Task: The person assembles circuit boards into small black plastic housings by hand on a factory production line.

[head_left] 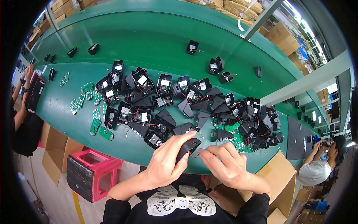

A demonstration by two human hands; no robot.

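My left hand (163,164) is closed round a small black plastic housing (189,145), holding it tilted above the bench's front edge. A rectangular slot shows at its end. From the housing runs a thin red wire (193,155) toward my right hand (225,164), whose thumb and fingertips are pinched together at the wire's end. What else the fingertips cover is hidden. Just beyond my hands lie many similar black housings (164,84), several with their insides, white labels and red wires showing. Green circuit boards (106,133) lie at the left, and more are among the pile at the right.
A green conveyor belt (149,41) runs behind the green bench (67,108), carrying a few housings. A pink stool (108,179) and cardboard boxes (278,175) stand below the front edge. Other people are at both ends, one at the right (317,168).
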